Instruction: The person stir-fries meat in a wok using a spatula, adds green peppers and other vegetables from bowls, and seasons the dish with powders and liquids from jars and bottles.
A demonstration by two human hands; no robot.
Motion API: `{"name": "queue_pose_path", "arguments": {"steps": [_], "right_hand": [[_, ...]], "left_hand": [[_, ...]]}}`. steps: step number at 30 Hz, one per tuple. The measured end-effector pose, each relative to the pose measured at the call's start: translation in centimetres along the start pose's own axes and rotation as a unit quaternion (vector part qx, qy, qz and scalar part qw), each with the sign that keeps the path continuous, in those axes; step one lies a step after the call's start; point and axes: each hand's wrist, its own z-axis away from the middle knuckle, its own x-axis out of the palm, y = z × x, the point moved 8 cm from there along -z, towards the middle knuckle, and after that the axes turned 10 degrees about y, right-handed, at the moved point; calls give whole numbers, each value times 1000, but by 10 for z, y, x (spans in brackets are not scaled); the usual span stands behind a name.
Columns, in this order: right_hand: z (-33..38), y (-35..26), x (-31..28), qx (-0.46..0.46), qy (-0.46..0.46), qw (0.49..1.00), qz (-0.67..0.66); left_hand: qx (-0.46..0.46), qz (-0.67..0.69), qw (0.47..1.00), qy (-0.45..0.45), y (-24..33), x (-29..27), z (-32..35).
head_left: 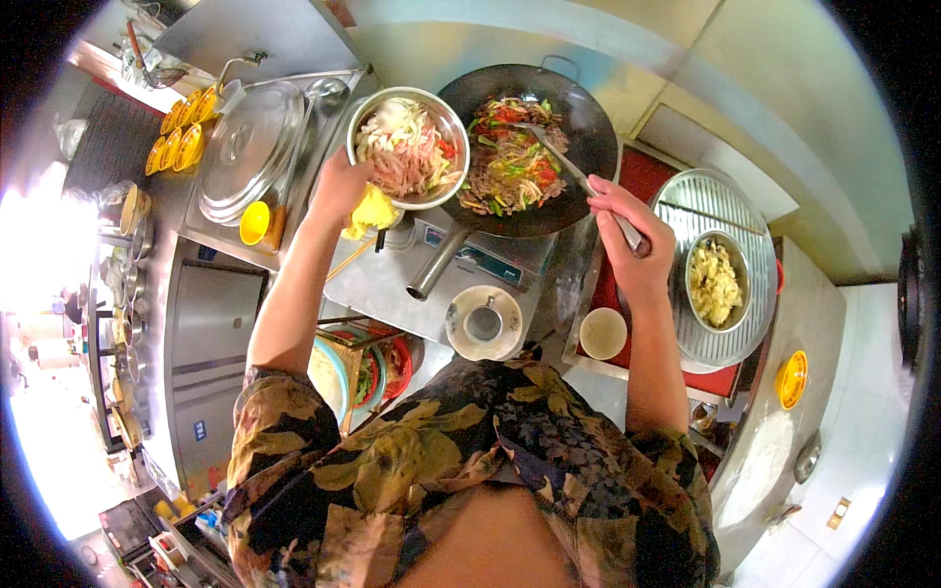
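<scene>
Raised at the wok's left edge, a steel bowl [418,203] carries pale strips and pinkish sliced pieces. My left hand [343,188] grips its rim, with a yellow cloth [372,210] bunched against the bowl. A dark wok [580,106] sits on the stove, holding browned meat slices with red and green pepper pieces [520,162]. Closed around the handle of a metal spatula [570,169], my right hand [655,267] is just outside the wok's right rim. The spatula's blade end rests in the food.
The wok's handle [439,262] points toward me. At right, a ribbed round steel lid [676,211] bears a bowl of yellowish food [716,284]; a pale cup [603,334] stands nearer. Leftward are a large lidded pot [245,137] and several yellow bowls [181,127].
</scene>
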Motion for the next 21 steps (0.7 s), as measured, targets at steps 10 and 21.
{"name": "queue_pose_path", "arguments": {"steps": [10, 21], "right_hand": [[23, 7, -37, 0, 75, 997, 14], [48, 10, -50, -36, 105, 993, 47]], "left_hand": [[186, -459, 869, 20, 77, 123, -25], [387, -613, 689, 3, 104, 194, 5]]}}
